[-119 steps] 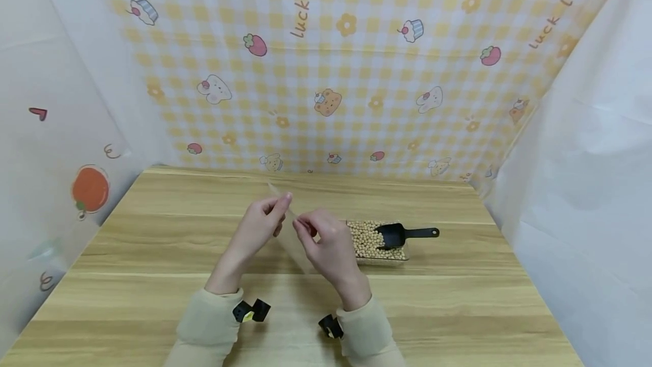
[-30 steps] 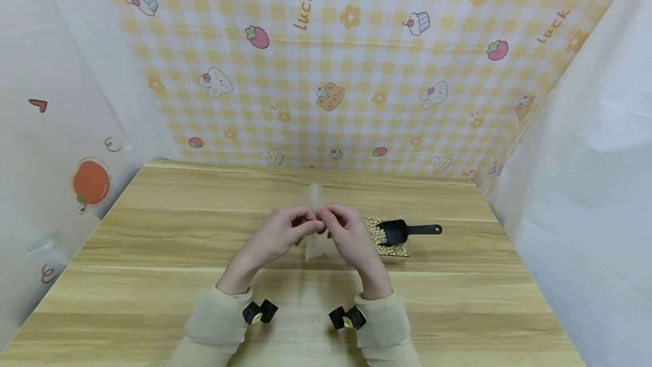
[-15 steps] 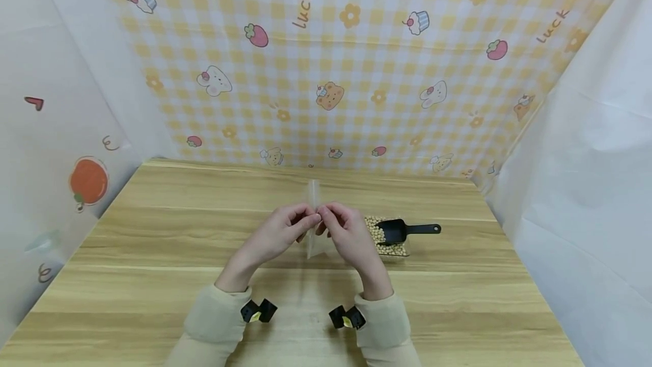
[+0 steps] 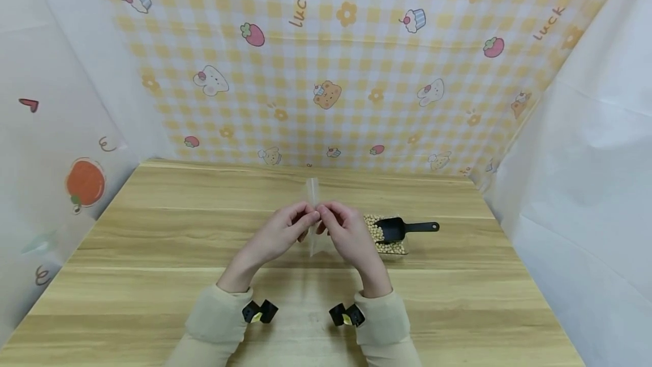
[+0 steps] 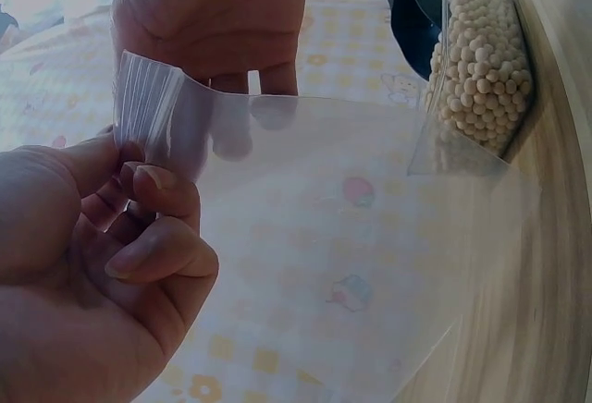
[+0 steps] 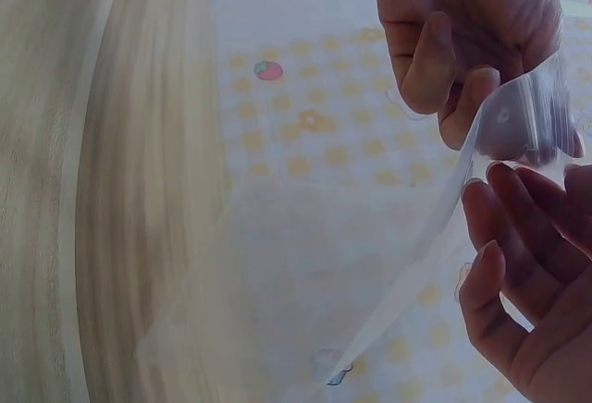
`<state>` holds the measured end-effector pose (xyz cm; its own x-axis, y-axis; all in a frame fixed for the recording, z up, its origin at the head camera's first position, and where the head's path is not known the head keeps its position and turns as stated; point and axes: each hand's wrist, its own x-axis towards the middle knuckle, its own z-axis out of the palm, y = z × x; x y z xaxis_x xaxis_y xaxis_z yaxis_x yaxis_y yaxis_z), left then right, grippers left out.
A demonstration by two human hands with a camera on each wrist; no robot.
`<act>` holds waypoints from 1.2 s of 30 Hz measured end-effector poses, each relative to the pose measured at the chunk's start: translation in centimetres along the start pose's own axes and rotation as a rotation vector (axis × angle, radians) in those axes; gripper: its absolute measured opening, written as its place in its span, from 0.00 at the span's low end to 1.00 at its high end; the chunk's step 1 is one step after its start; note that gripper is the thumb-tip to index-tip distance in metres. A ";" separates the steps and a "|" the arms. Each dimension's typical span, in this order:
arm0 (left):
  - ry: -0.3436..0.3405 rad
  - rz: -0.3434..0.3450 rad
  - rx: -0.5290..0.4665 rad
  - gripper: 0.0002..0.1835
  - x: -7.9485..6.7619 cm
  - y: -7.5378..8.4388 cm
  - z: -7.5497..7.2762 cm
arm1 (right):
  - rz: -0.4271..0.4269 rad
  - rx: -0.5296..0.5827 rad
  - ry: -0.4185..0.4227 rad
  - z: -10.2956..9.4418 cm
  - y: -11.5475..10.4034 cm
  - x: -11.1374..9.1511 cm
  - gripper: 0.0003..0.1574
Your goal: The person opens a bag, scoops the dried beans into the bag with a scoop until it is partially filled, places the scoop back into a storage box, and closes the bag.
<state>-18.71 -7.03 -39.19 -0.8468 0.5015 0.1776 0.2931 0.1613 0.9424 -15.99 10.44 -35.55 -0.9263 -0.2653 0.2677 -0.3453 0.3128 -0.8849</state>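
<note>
A bag (image 4: 313, 187) is between the left hand (image 4: 280, 231) and the right hand (image 4: 351, 237), over the tabletop (image 4: 153, 242). To their right, a container (image 4: 394, 254) holds beans (image 4: 391, 248); a scoop (image 4: 393, 230) rests in them, handle (image 4: 421, 227) rightward. A backdrop (image 4: 285, 72) rises at the far edge.

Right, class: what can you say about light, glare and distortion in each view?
Head view: fairly even light, soft shadows on the wooden table; left wrist view: glare whitens the top-left corner, while the left hand looks dim; right wrist view: the table's plank lines bow, and the clear zip bag looks hazy.
</note>
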 end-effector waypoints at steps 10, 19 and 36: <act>0.006 0.020 0.046 0.15 -0.2 0.1 0.2 | -0.012 -0.022 -0.039 0.1 3.6 0.6 0.12; 0.063 0.045 0.186 0.13 -0.2 0.2 0.2 | -0.097 -0.123 0.009 0.4 3.5 0.5 0.12; 0.248 0.171 0.533 0.10 0.1 0.3 0.7 | -0.193 -0.251 0.059 1.2 3.7 0.6 0.12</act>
<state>-18.35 -6.31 -39.08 -0.8275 0.3554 0.4346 0.5614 0.5311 0.6346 -17.69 10.31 -39.12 -0.8445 -0.2907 0.4498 -0.5354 0.4791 -0.6956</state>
